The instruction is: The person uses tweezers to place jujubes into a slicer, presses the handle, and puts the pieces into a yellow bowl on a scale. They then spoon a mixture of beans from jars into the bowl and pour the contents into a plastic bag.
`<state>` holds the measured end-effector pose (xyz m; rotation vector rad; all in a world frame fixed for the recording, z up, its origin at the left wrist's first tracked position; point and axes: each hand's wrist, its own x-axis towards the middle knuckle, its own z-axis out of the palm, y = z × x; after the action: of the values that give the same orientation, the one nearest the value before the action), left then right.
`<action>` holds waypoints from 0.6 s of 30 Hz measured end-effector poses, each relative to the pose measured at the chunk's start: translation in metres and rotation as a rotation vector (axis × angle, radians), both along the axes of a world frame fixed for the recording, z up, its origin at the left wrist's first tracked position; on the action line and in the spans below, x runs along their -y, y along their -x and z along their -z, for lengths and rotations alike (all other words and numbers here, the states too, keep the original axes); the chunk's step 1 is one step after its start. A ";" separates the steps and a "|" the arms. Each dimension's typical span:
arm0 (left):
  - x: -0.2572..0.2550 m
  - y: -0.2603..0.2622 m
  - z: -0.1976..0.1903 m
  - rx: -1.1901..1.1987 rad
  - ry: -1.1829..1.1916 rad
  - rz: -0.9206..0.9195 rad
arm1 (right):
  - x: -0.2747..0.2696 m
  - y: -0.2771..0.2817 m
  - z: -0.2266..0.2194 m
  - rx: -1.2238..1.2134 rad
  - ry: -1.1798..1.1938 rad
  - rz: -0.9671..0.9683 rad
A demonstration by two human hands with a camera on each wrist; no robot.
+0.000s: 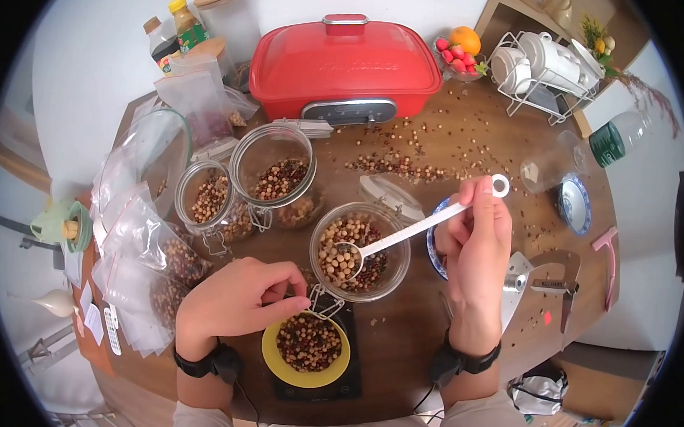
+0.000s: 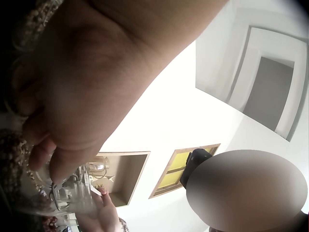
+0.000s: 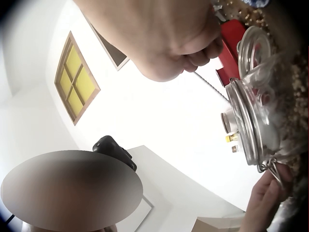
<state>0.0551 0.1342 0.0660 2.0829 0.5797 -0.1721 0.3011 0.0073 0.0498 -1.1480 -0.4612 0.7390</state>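
Observation:
My right hand (image 1: 476,244) holds a long-handled white spoon (image 1: 417,228) by the handle. Its bowl, filled with round tan pieces that look like dried beans, is over the contents of an open glass jar (image 1: 402,272). More tan and dark-red pieces lie inside this jar. At the jar's near side my left hand (image 1: 245,297) pinches the wire clasp (image 1: 326,302), also visible as a wire loop (image 3: 274,170) in the right wrist view. Just below the left fingers, a yellow dish (image 1: 269,352) of the same mix sits on a black scale (image 1: 350,342).
Two more open jars (image 1: 238,165) of the mix stand behind left, beside zip bags (image 1: 130,244). A red electric cooker (image 1: 339,66) is at the back. Loose pieces (image 1: 404,167) litter the table. At right are a knife (image 1: 554,287), a pink peeler (image 1: 606,239) and a bowl (image 1: 574,203).

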 end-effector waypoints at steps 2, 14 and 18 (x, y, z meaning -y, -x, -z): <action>0.000 0.000 0.000 -0.001 -0.001 -0.002 | -0.001 -0.001 0.000 -0.010 -0.021 0.053; 0.001 0.001 0.001 0.022 0.003 -0.008 | -0.001 -0.004 -0.004 -0.073 -0.150 0.215; -0.001 0.003 0.001 0.040 -0.017 -0.019 | -0.001 -0.003 -0.007 -0.098 -0.162 0.261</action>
<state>0.0523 0.1349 0.0654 2.0916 0.5778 -0.1145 0.3043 0.0082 0.0570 -0.9926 -0.2766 0.5185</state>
